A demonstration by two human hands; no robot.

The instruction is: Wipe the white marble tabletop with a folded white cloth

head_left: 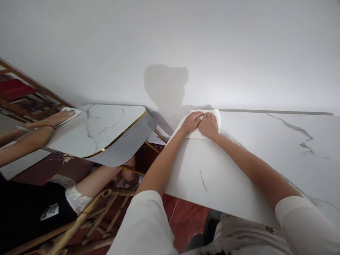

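A white cloth (198,134) lies on the marbled white tabletop (191,159), near its far left corner by the wall. My left hand (191,123) presses on the cloth's left part, fingers bent and closed on it. Right beside it, my right hand (209,125) holds the cloth with curled fingers. The two hands touch or nearly touch, and the middle of the cloth is hidden beneath them. Both my arms reach forward across the tabletop.
To the left, a co-worker's hand (63,116) rests on another white cloth (77,112) atop a gold-trimmed marbled table (106,120). A gap separates the two tables. A wooden chair (90,212) stands at lower left. The wall (239,53) rises behind.
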